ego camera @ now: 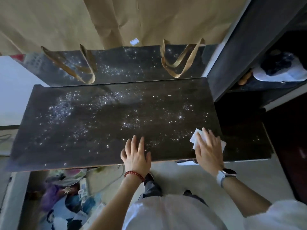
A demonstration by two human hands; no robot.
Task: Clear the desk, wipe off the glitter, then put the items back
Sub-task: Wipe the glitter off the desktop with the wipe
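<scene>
Now, right hand (pixel 209 146) flat, pressing the white tissue (pixel 195 140) at lower right; left hand (pixel 136 153) open on the desk (pixel 99 151) front edge. Glitter (pixel 59 108) runs leftward along the desk's length, thickest upper left.

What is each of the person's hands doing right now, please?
Left hand: open, flat on the desk.
Right hand: open, pressing a white tissue on the desk.

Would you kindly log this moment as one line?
phase: wiping | left hand: flat on desk | right hand: presses white wipe | glitter: across desk
</scene>
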